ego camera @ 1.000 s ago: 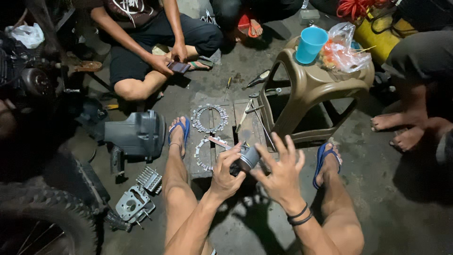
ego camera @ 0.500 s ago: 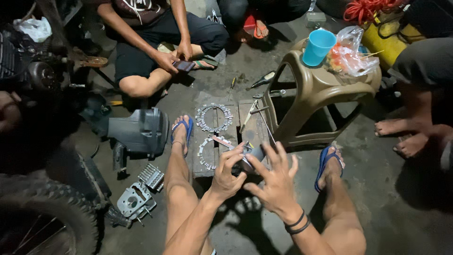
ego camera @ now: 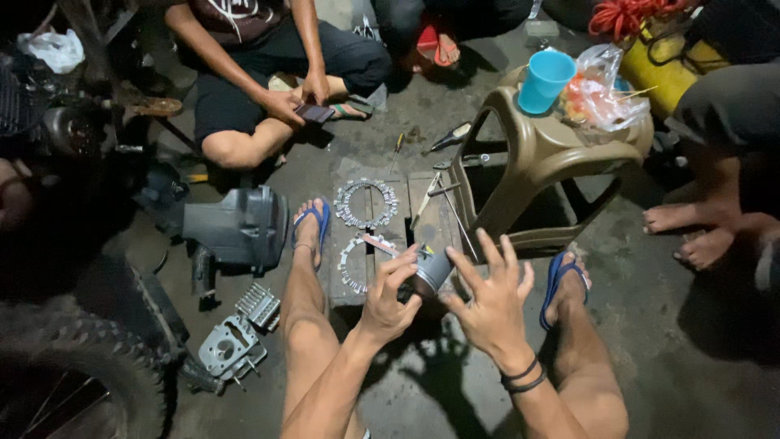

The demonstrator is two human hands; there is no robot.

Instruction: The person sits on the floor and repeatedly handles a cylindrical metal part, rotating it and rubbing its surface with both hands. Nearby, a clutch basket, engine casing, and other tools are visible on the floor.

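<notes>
Viewpoint: looking down from the head of a person squatting on a concrete floor (ego camera: 650, 358), bare legs and blue sandals to either side.
Left hand: the left hand (ego camera: 388, 302) curls its fingers (ego camera: 396, 268) around the side of a small grey metal cylinder (ego camera: 429, 272), thumb and forefinger pinching its rim.
Right hand: the right hand (ego camera: 487, 302) is beside the cylinder with fingers (ego camera: 493, 254) spread wide and loose; whether the thumb touches the metal cannot be told.
Cylinder: held just above a low wooden board (ego camera: 422, 199) between the person's feet.
On the board: two toothed metal rings, one (ego camera: 366, 203) above the other (ego camera: 357, 260), plus thin tools.
Left of the legs: a grey engine casing (ego camera: 236, 228) and a finned engine part (ego camera: 231, 345); a tyre (ego camera: 73, 382) at the corner.
Right: a brown plastic stool (ego camera: 552, 162) carrying a blue cup (ego camera: 544, 80) and a plastic bag (ego camera: 605, 89).
Others: a seated person (ego camera: 268, 57) holds a phone (ego camera: 313, 112); bare feet (ego camera: 691, 232) at the right edge.
</notes>
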